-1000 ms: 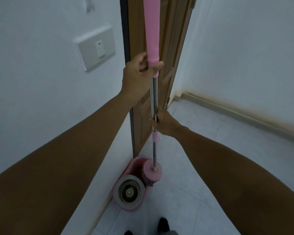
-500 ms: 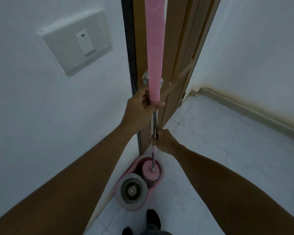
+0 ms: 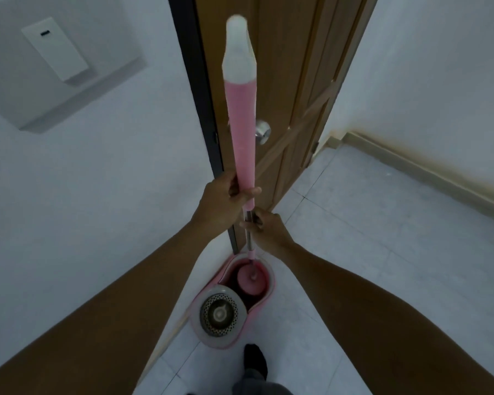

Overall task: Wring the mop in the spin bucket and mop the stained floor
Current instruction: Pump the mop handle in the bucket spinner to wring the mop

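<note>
I hold a mop upright by its long pink handle [image 3: 241, 132], which ends in a white cap at the top. My left hand [image 3: 221, 202] grips the bottom of the pink sleeve. Just below it, my right hand [image 3: 265, 228] is closed around the metal shaft. The pink mop head [image 3: 251, 282] sits down inside the water side of the pink spin bucket [image 3: 271, 283] on the floor. The bucket's grey spinner basket [image 3: 218, 313] lies nearer to me and holds nothing.
A brown wooden door [image 3: 285, 81] with a metal knob [image 3: 262, 133] stands right behind the mop. A white wall with a light switch [image 3: 54, 49] is at left. Pale floor tiles [image 3: 368, 223] stretch right to a skirting board. My dark shoe [image 3: 255, 362] is by the bucket.
Both hands have slid lower, pushing the mop down so its head dropped from above the bucket rim into the water compartment. The handle's white cap has come into view.
</note>
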The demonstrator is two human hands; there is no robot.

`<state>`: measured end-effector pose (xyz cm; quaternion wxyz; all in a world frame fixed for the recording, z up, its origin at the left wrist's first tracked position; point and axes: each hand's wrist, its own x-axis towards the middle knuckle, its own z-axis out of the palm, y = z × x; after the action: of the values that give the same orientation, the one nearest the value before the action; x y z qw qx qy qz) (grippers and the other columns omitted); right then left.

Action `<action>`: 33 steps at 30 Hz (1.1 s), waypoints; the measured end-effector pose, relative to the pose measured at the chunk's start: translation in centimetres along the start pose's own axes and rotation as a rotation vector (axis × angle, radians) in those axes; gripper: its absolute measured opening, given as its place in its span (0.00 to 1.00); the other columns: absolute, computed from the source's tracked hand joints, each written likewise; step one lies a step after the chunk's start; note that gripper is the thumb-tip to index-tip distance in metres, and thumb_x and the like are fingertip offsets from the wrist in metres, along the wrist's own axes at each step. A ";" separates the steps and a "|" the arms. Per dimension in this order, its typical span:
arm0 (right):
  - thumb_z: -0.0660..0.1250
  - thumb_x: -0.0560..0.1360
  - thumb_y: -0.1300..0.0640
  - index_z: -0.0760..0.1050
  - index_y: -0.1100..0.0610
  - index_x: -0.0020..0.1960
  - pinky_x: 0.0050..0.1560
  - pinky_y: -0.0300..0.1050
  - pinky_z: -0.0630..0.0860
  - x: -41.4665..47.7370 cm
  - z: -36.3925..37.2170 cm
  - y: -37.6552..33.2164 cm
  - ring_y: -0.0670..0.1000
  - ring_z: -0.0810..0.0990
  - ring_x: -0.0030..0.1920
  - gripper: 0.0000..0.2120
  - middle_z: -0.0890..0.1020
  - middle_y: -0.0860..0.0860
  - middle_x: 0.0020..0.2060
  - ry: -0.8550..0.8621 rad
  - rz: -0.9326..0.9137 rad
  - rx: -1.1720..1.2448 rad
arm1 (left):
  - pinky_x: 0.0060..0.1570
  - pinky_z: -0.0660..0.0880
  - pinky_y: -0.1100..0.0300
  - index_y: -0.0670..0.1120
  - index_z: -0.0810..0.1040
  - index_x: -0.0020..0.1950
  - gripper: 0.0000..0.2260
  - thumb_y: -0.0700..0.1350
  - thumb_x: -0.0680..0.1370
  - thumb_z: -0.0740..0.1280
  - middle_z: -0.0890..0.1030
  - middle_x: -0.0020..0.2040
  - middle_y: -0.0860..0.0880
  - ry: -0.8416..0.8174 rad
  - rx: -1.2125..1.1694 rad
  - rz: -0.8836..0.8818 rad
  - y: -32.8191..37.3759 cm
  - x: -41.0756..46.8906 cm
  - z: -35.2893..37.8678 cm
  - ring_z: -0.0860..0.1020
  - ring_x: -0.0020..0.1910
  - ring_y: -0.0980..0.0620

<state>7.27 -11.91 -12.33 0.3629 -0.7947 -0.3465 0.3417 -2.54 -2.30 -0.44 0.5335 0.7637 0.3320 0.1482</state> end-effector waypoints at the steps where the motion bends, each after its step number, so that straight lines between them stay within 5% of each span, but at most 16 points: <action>1: 0.68 0.76 0.49 0.76 0.53 0.47 0.47 0.56 0.82 0.1 -0.5 -0.4 0.53 0.83 0.41 0.07 0.83 0.53 0.39 0.013 -0.022 0.009 | 0.59 0.79 0.59 0.43 0.76 0.66 0.20 0.47 0.76 0.73 0.83 0.58 0.48 -0.001 -0.014 0.015 0.6 0.4 -0.1 0.82 0.56 0.52; 5: 0.67 0.77 0.54 0.75 0.54 0.45 0.43 0.51 0.78 0.3 -1.1 -0.7 0.56 0.81 0.40 0.04 0.82 0.56 0.39 0.047 -0.070 0.050 | 0.61 0.77 0.58 0.44 0.74 0.68 0.22 0.49 0.76 0.73 0.82 0.61 0.49 -0.046 -0.029 0.034 1.3 1.5 -0.5 0.81 0.58 0.51; 8: 0.66 0.78 0.51 0.75 0.53 0.50 0.47 0.51 0.79 -0.1 0.6 0.4 0.54 0.82 0.43 0.05 0.83 0.55 0.43 -0.010 0.023 0.060 | 0.49 0.76 0.73 0.44 0.76 0.65 0.18 0.48 0.77 0.72 0.83 0.58 0.49 -0.101 0.108 -0.001 -0.4 0.9 -0.3 0.82 0.52 0.56; 11: 0.66 0.78 0.50 0.76 0.53 0.53 0.51 0.54 0.81 -0.4 2.2 1.4 0.55 0.83 0.46 0.08 0.83 0.54 0.45 -0.016 0.092 0.043 | 0.42 0.73 0.79 0.45 0.79 0.60 0.13 0.48 0.78 0.71 0.83 0.53 0.51 -0.140 0.170 -0.032 -2.4 0.2 -0.2 0.80 0.45 0.64; 14: 0.68 0.77 0.52 0.77 0.53 0.52 0.51 0.53 0.81 -0.3 2.2 0.8 0.54 0.83 0.46 0.07 0.83 0.53 0.44 -0.009 0.077 0.056 | 0.46 0.75 0.75 0.45 0.79 0.59 0.13 0.47 0.76 0.73 0.83 0.50 0.53 -0.111 0.116 -0.012 -2.7 0.2 -0.9 0.81 0.45 0.66; 18: 0.70 0.75 0.53 0.77 0.53 0.47 0.49 0.54 0.81 0.4 0.9 -1.0 0.54 0.83 0.44 0.05 0.84 0.53 0.41 0.054 -0.009 0.065 | 0.57 0.78 0.62 0.43 0.79 0.63 0.16 0.46 0.77 0.73 0.84 0.55 0.49 -0.009 -0.020 0.064 -1.3 0.8 -1.8 0.83 0.54 0.55; 24: 0.68 0.77 0.53 0.77 0.52 0.49 0.47 0.47 0.78 0.2 1.5 -0.2 0.53 0.82 0.45 0.04 0.83 0.52 0.42 0.043 0.026 0.093 | 0.60 0.77 0.64 0.44 0.79 0.63 0.17 0.47 0.77 0.73 0.83 0.57 0.50 -0.066 0.047 0.037 -1.6 0.9 -1.4 0.82 0.53 0.56; 28: 0.66 0.78 0.51 0.76 0.52 0.48 0.45 0.44 0.75 0.3 2.1 0.7 0.53 0.80 0.44 0.04 0.82 0.53 0.41 -0.039 0.079 0.041 | 0.51 0.74 0.75 0.44 0.79 0.63 0.16 0.49 0.77 0.72 0.83 0.58 0.50 -0.061 0.135 0.013 -2.6 0.4 -0.7 0.81 0.53 0.54; 31: 0.68 0.76 0.53 0.77 0.56 0.46 0.45 0.47 0.76 0.4 1.3 0.4 0.53 0.80 0.42 0.06 0.83 0.58 0.41 0.016 0.015 0.056 | 0.58 0.77 0.66 0.43 0.78 0.64 0.17 0.49 0.78 0.71 0.83 0.58 0.48 -0.029 0.099 0.056 -1.6 0.5 -1.0 0.82 0.55 0.53; 33: 0.70 0.75 0.54 0.77 0.54 0.47 0.45 0.41 0.76 0.3 0.6 -0.2 0.50 0.82 0.43 0.04 0.84 0.53 0.41 0.067 -0.025 0.115 | 0.59 0.78 0.62 0.42 0.78 0.64 0.18 0.50 0.78 0.71 0.83 0.58 0.48 0.005 0.091 0.113 -0.6 0.7 -1.2 0.82 0.55 0.52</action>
<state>6.89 -11.38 -12.57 0.4234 -0.7792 -0.3239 0.3296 -2.91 -0.89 -0.60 0.4883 0.8043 0.2960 0.1646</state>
